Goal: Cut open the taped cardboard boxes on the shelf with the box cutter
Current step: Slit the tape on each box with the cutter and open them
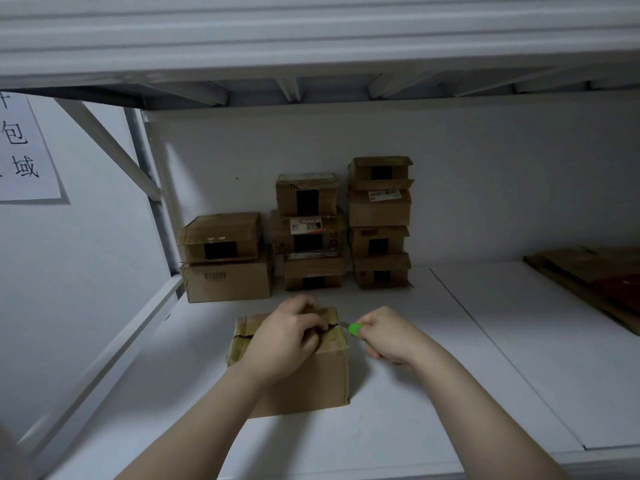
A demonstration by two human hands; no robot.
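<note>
Shelving (450, 341) in white metal fills my view, its flat deck running under both my forearms and back to a pale wall. Stacked boxes (311, 233) stand against that wall in three columns: two on the left, three in the middle, four on the right, most with dark tape patches on their fronts. Flattened cardboard (588, 275) lies at the far right edge of the deck. A paper sign (24, 150) with printed characters hangs on the left wall.

Nearer to me sits the cardboard box (311, 379) I am working on, alone on the deck, well apart from the stacks. Its top is covered in yellowish tape, with a dark split along the seam visible at both sides of my left hand (287, 337). That hand rests on the top, fingers curled and pressing at the seam. My right hand (384, 337) is just beside the box's right upper edge, closed around the green box cutter (355, 330), whose tip points at the box's top right corner.
</note>
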